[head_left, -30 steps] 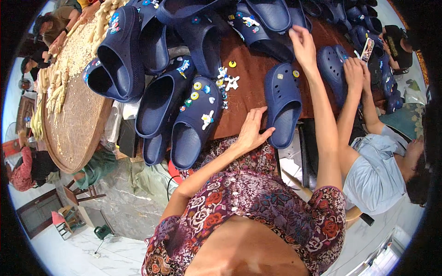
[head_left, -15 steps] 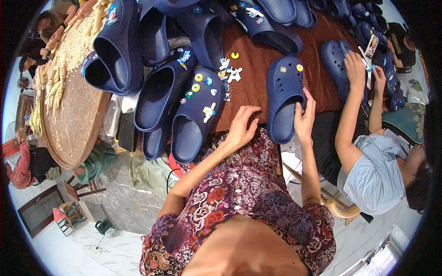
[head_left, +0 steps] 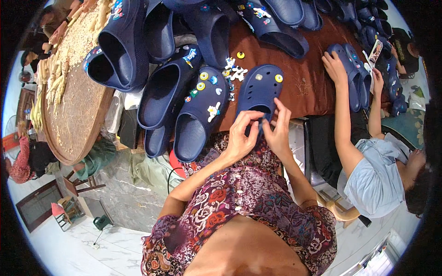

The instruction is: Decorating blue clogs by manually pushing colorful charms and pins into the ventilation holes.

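A navy clog (head_left: 263, 85) lies on the brown cloth in front of me, its toe pointing away. It carries a yellow round charm (head_left: 279, 78) and a pale charm (head_left: 259, 77). My left hand (head_left: 243, 138) and my right hand (head_left: 278, 132) meet over its foot opening, fingers bent. Between their fingertips is a small blurred bit that I cannot make out. To the left lies another navy clog (head_left: 193, 117), decorated with a white figure charm (head_left: 213, 110) and several others. Loose charms (head_left: 237, 72) are heaped beside it, near a single yellow charm (head_left: 240, 55).
Several navy clogs (head_left: 161, 92) crowd the left and far side of the brown cloth (head_left: 299, 78). A round woven tray (head_left: 85, 124) of corn stands at left. On the right, a co-worker's hand (head_left: 335, 68) touches a pair of clogs (head_left: 352, 73); their other hand holds a card.
My right hand has left the clog's side and come in to meet my left hand over the opening. The clog has shifted left and tilted. The co-worker's hand has moved left.
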`<state>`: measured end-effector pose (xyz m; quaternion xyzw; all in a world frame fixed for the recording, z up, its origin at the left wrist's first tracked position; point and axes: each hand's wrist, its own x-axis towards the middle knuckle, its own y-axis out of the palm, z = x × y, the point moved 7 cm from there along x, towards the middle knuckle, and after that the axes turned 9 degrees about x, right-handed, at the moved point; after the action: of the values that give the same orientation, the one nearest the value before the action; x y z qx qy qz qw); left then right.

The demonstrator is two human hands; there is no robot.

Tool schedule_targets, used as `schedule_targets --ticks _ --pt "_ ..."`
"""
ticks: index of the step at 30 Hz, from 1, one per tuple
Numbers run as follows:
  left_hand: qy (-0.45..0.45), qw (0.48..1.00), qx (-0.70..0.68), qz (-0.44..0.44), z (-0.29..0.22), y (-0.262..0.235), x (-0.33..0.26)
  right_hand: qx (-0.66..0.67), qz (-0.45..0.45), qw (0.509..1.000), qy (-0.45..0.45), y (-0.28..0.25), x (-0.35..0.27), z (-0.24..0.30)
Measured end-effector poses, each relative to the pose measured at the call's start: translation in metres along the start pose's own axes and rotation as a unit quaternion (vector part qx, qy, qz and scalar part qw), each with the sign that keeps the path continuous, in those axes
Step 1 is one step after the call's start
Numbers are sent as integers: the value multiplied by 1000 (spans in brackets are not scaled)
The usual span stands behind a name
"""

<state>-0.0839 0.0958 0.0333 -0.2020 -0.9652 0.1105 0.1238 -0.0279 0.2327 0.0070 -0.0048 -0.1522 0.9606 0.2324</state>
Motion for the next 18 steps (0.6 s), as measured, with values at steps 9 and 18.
schedule_targets --ticks 9,18 --pt "-102 992 -48 60 41 24 -18 19 10 1000 8 -53 71 11" --pt "-293 900 -321 22 70 57 -2 -176 147 968 -102 16 198 -7"
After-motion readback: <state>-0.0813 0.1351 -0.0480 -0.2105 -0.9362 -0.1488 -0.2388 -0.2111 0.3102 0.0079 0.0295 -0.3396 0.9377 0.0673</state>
